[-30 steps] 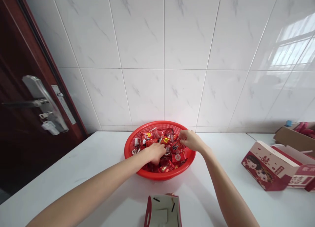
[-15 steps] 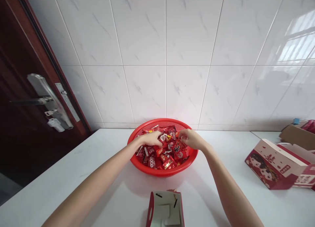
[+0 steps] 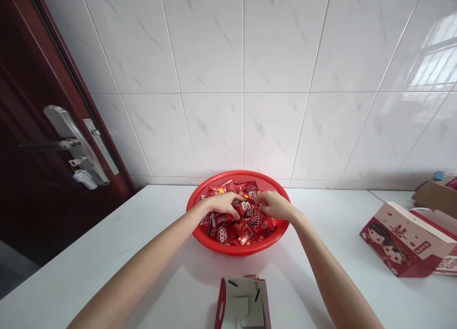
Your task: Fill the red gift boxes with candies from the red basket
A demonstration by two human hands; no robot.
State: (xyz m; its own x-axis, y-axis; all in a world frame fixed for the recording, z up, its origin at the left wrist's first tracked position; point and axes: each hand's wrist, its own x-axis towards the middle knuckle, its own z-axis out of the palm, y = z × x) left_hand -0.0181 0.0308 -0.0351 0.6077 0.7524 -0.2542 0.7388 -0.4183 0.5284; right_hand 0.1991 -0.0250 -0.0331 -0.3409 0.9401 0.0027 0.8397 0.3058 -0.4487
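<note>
A red plastic basket (image 3: 239, 251) holds a heap of small red wrapped candies (image 3: 260, 219). My left hand (image 3: 223, 204) reaches in from the left, with thumb and fingers closed around a red wrapped candy (image 3: 245, 205) bearing a pale label. On the right side of the heap, my right hand (image 3: 274, 205) has its fingers curled among the wrappers; what they grip is hidden. In front of the basket, at the bottom of the view, stands an open paper gift box (image 3: 237, 306) with a pale inside and red edges.
On the right of the white tabletop (image 3: 160, 210) lies a red and cream gift box (image 3: 407, 238) with cartoon figures. Behind it is a brown cardboard box (image 3: 433, 195). White tiles back the table; a dark door with a metal handle (image 3: 74, 143) is at left.
My left hand has moved slightly right, and the pale-labelled candy has shifted right with it. My right hand stays over the right side of the heap. The view has shifted slightly.
</note>
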